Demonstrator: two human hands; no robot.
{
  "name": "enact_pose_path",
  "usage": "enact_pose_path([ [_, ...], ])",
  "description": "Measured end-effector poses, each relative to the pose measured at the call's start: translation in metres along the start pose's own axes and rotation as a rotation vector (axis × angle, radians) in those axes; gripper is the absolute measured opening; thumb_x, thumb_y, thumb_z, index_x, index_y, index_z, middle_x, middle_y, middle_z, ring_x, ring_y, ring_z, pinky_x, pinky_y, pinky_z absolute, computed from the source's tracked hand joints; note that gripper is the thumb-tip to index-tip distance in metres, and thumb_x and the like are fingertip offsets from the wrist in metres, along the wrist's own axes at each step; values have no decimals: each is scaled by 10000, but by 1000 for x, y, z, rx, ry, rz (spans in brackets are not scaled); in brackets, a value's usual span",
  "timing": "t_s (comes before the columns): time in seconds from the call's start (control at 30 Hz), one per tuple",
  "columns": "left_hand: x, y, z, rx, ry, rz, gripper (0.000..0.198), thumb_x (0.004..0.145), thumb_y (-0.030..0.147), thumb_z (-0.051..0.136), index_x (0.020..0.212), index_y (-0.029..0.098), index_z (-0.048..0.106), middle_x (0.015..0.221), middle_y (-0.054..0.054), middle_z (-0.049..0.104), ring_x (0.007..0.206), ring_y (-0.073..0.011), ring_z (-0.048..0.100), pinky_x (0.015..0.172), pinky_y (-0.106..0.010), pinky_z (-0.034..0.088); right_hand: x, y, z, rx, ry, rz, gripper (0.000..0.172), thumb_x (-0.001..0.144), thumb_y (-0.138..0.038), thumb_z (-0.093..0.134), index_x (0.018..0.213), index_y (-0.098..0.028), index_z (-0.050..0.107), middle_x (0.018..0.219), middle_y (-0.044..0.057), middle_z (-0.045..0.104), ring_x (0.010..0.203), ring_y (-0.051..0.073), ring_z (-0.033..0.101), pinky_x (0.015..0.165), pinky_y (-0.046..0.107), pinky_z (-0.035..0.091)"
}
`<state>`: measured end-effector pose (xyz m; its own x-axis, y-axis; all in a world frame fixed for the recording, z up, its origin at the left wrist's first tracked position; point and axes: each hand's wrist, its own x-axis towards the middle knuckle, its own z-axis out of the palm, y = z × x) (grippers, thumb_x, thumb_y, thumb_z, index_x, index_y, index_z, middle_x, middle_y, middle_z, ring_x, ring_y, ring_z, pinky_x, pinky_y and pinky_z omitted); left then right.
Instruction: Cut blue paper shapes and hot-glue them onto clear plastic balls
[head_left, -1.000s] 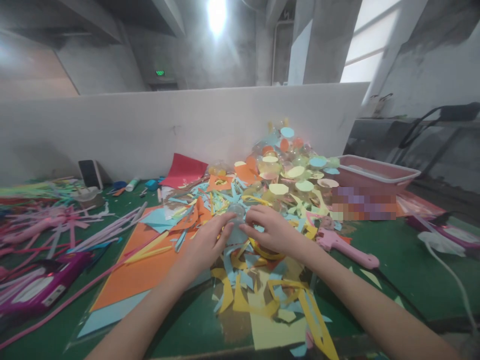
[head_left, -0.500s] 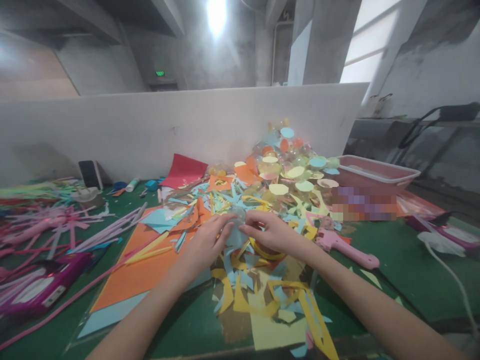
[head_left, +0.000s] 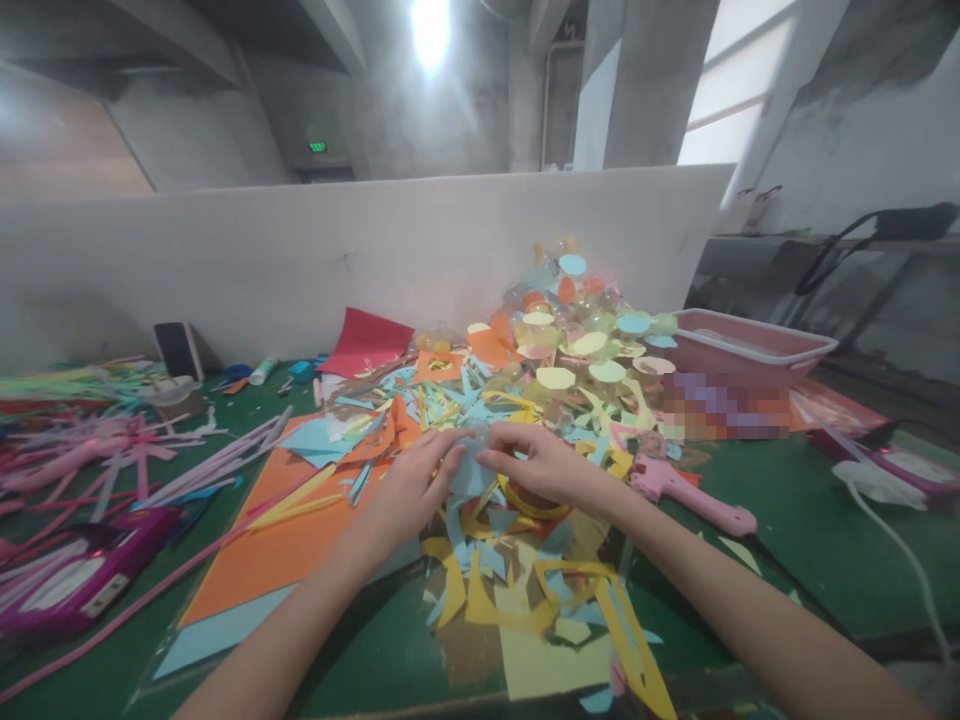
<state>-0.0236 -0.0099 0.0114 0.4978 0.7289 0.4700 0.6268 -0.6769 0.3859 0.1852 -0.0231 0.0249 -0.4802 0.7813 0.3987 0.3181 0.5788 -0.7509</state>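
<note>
My left hand (head_left: pixel 411 487) and my right hand (head_left: pixel 541 462) meet over a heap of coloured paper scraps (head_left: pixel 517 590) on the green table (head_left: pixel 787 520). Between their fingertips they pinch a small clear round object with a light blue paper piece (head_left: pixel 470 463). Both hands have fingers curled round it. A yellow tape roll (head_left: pixel 529 500) lies just under my right hand.
A pile of clear capsules with paper discs (head_left: pixel 581 330) rises behind the hands. A pink glue gun (head_left: pixel 686 490) lies to the right, a pink basin (head_left: pixel 750 350) beyond it. Orange sheet (head_left: pixel 285 530), pink strips (head_left: pixel 82 450), a phone (head_left: pixel 180 350) and a white partition (head_left: pixel 337 260) are to the left and back.
The hands stay together on the small object, with only slight finger shifts; the view has tipped a little.
</note>
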Motion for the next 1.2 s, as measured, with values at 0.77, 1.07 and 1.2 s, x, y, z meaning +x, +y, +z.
enact_pose_path([
  [0.77,-1,0,-1,-28,-49,-66,437,996,460,308,1184,229,627,1179,-56,682,1069,-204,631,928,-335,485,-2,6,1,1,-32,41,386,946,-462,495,673,-198,425,661,-44,421,641,117,419,619,241,358],
  [1.07,0,1,-1,-26,-45,-60,466,993,471,302,1169,201,638,1157,-72,691,1047,-210,642,925,-346,496,-1,3,0,-17,-37,16,398,949,-451,479,656,-202,380,653,-42,380,638,120,393,609,240,333],
  [1.2,0,0,0,-29,-51,-61,471,993,469,298,1176,197,637,1160,-74,691,1044,-210,641,922,-342,494,-1,1,-1,-9,-31,34,397,944,-453,486,658,-200,379,654,-43,375,642,118,387,611,236,327],
])
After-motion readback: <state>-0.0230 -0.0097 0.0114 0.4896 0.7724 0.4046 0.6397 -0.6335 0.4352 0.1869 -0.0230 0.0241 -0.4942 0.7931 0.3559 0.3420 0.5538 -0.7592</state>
